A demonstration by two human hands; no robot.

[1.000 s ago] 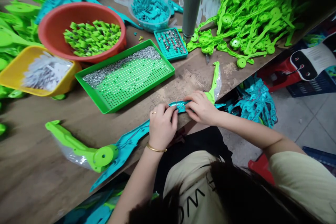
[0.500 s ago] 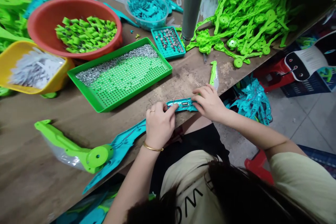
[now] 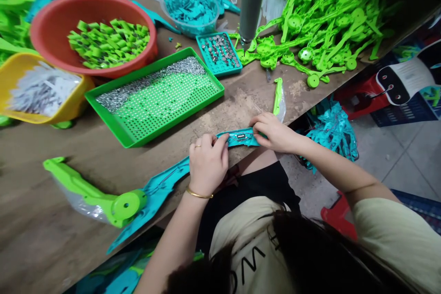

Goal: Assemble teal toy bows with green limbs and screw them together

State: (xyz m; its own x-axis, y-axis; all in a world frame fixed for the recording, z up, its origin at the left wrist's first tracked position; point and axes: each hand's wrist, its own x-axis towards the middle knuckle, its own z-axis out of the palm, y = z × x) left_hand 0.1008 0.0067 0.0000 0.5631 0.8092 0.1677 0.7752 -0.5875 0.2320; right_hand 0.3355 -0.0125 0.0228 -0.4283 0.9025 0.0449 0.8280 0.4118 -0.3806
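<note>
A long blue plastic half-shell lies along the table's front edge, its hollow side up. Thin wires and a small silvery battery-like part sit inside it, between my hands. My left hand, with a ring and a bracelet, is closed around the shell, thumb and forefinger together at its rim. At the right end my right hand has its fingers curled onto the shell; its fingertips partly hide what they touch. Under a green arm-like piece with a round hub, the shell's left end shows.
Beyond my hands lie a green perforated tray of small metal pieces, a blue tray, a red bowl, a yellow bin and a clear tub. A screwdriver-like tool hangs above; green parts are heaped right.
The view has shifted slightly. Both hands stay on the blue half-shell, with only small finger movements at the wires inside it.
</note>
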